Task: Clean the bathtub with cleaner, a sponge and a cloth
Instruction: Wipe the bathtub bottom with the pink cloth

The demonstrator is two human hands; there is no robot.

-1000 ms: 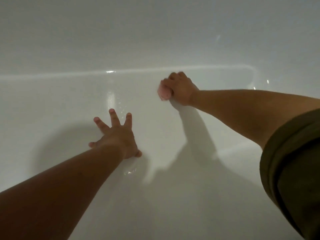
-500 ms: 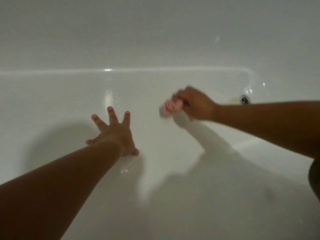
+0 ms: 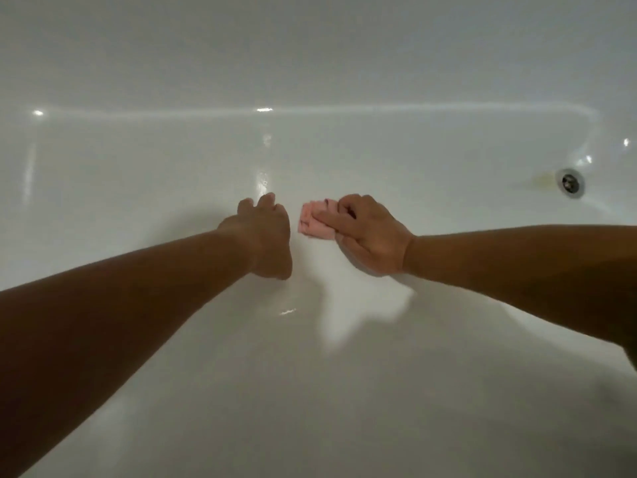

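Dim light, soft glossy glints

In the bathtub [image 3: 344, 391], the cloth [image 3: 315, 220] lies between both hands, the drain [image 3: 570, 182] far right.

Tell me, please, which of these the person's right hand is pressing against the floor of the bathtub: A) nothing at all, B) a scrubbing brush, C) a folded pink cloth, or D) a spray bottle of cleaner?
C: the right hand has its fingers laid over a folded pink cloth flat on the white bathtub floor, while the left hand beside it holds nothing.
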